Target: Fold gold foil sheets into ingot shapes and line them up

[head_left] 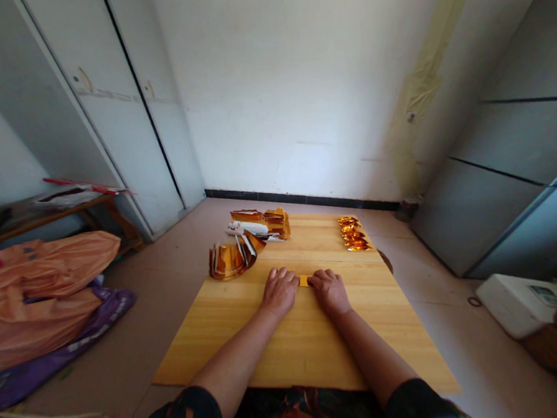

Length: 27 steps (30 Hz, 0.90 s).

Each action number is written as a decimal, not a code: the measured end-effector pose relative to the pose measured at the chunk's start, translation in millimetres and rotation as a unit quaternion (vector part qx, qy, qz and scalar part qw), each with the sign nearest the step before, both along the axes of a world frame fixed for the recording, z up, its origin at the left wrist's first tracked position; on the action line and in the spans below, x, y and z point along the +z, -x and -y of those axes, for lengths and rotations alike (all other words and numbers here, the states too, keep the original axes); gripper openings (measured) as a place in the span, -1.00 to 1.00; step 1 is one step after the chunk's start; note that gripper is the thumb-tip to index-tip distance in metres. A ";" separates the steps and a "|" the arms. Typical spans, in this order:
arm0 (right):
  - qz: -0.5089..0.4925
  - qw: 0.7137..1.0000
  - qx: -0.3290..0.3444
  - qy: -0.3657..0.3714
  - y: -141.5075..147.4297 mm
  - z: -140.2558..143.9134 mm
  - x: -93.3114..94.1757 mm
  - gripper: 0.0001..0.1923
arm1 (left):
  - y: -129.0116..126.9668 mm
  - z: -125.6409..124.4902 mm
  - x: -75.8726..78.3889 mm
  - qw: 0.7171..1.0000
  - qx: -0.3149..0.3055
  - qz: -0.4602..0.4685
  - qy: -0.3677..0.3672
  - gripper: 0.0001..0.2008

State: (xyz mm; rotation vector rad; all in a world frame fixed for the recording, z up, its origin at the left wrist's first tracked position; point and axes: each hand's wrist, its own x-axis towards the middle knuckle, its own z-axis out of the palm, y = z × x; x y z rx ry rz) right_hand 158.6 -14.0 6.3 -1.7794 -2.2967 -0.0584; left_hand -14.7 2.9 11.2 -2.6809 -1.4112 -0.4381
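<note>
Both hands lie flat mid-table, the left hand [279, 291] and right hand [330, 291] pressing a gold paper strip [304, 280] between them; folded gold pieces [354, 234] sit near the far right edge of the table [301, 345].

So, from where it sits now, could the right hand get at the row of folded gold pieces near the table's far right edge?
Probably yes. The right hand rests flat on the wooden table, pressing a gold strip together with the left hand. The folded gold pieces lie farther ahead on its side, with bare tabletop between and nothing blocking.
</note>
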 end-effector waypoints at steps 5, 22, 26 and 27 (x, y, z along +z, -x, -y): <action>-0.005 1.000 -0.006 -0.002 -0.3 3.3 3.2 -0.78 | -1.9 -4.3 -3.4 1.000 -0.014 -0.007 0.014 -0.70; -0.271 0.960 -0.062 -0.039 1.0 -16.9 -5.2 -0.65 | -0.5 -10.3 -10.1 0.997 -0.037 0.027 0.054 -0.69; -0.287 0.955 -0.066 0.045 17.6 -27.2 -7.7 -0.71 | -1.4 -8.5 -9.7 0.997 -0.010 0.053 0.063 -0.71; -0.271 0.958 -0.076 0.062 20.3 -27.9 -7.1 -0.73 | -1.7 -8.1 -9.4 0.996 -0.003 0.063 0.066 -0.72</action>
